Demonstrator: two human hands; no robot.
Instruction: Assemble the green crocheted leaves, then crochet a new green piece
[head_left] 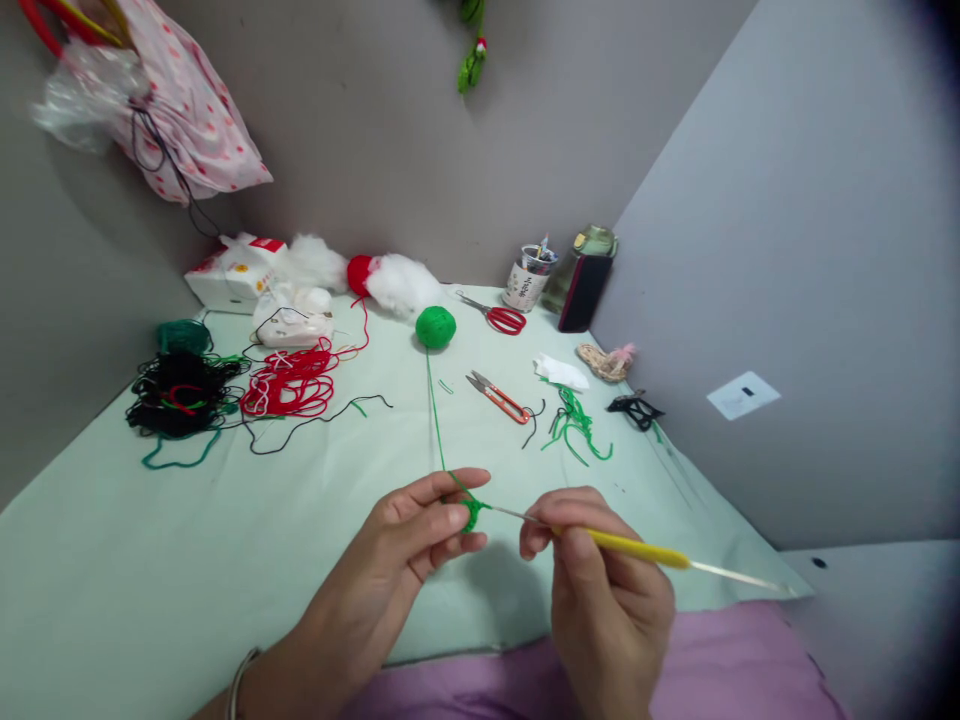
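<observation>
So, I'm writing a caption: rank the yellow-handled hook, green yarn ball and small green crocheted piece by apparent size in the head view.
1. Yellow-handled hook, clearly longest
2. Green yarn ball
3. Small green crocheted piece, visible part only; the left hand covers some

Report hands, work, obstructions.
Left hand pinching green crochet piece. Right hand holding yellow-handled crochet hook, tip at piece. Green yarn runs to ball. Orange snips beyond, not obstructing.
</observation>
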